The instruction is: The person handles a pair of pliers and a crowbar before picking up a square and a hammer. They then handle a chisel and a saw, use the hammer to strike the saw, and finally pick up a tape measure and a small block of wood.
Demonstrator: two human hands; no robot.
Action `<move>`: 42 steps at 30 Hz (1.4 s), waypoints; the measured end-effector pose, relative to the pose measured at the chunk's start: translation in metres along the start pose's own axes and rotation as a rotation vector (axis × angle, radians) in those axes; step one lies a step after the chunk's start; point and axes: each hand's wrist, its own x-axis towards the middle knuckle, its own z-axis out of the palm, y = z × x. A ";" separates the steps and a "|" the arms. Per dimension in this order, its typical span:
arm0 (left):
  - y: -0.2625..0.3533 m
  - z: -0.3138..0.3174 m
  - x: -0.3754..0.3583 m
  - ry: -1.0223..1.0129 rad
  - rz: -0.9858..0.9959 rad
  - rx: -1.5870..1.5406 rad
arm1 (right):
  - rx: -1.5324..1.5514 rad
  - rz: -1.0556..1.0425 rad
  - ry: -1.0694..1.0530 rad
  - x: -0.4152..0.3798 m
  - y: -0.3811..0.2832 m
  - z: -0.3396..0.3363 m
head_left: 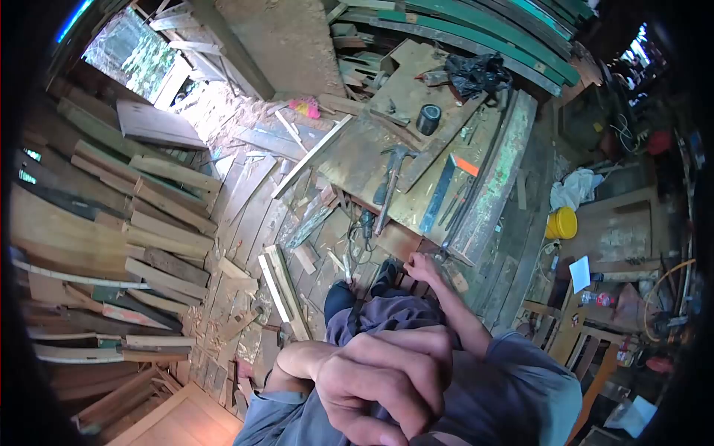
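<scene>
Your left hand (387, 379) is curled at the near side, and your right hand (422, 267) bends in by the near edge of the worktop (346, 169); I cannot tell whether either grip holds anything (the fingers hide it). The saw (439, 197) lies on the worktop, right of the hammer (392, 186). Its blade looks thin, likely springy; take the orange far end.

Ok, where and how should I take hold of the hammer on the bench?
Grip the hammer by the near end of its handle, probably best from the near side with the right hand: the long handle points back that way, while the head lies at the far end.
</scene>
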 end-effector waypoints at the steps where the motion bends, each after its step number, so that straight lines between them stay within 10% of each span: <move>1: 0.004 0.004 -0.002 0.098 0.000 0.039 | -0.022 -0.002 -0.018 0.002 -0.002 0.000; 15: 0.036 0.011 -0.034 0.652 0.126 0.328 | -0.009 -0.104 0.010 0.030 -0.071 0.010; 19: 0.051 -0.022 -0.049 0.398 0.195 0.192 | 0.160 0.041 0.179 0.075 -0.077 0.024; 28: 0.036 -0.102 -0.133 0.751 -0.551 0.555 | 1.284 0.537 0.092 0.129 -0.085 0.050; 32: 0.012 -0.165 -0.198 0.932 -0.868 0.760 | 1.084 0.415 0.196 0.124 -0.105 0.044; 42: -0.010 -0.215 -0.290 1.070 -0.896 0.812 | 0.575 0.105 0.541 0.105 -0.104 0.064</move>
